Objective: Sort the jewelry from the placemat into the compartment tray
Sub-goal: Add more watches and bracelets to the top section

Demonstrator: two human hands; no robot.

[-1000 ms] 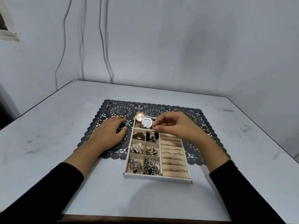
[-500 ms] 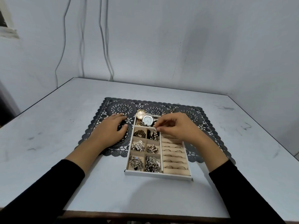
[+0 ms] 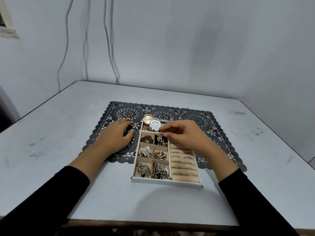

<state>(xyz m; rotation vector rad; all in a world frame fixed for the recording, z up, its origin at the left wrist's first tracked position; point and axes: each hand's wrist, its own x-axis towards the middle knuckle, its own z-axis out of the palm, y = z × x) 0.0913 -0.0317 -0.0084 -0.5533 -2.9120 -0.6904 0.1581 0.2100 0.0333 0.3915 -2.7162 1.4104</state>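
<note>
Tray: the white compartment tray (image 3: 166,181) sits mid-table, its far half on the placemat and its near end on bare table.
Placemat: the dark lace placemat (image 3: 213,126) spreads out from under the tray toward 9, 12 and 3 o'clock.
Left hand: the left hand (image 3: 117,134) lies palm down on the lace at the tray's 10 o'clock, fingers relaxed, gripping nothing.
Right hand: the right hand (image 3: 185,136) is over the tray's 1 o'clock corner, thumb and forefinger drawn tip to tip. Whether a small piece sits between them I cannot tell.
Blocked: this hand covers the farthest ring rows.
Jewelry: a gold watch (image 3: 148,118) and a silver watch (image 3: 155,125) lie in the 12 o'clock compartment. Pearl pieces (image 3: 161,140) are just below the fingertips, brooches (image 3: 144,169) at 7 o'clock, and rings (image 3: 184,163) in slots at 4 o'clock.
Around: a grey table (image 3: 64,137), and wall cables (image 3: 109,48) at 12 o'clock.
</note>
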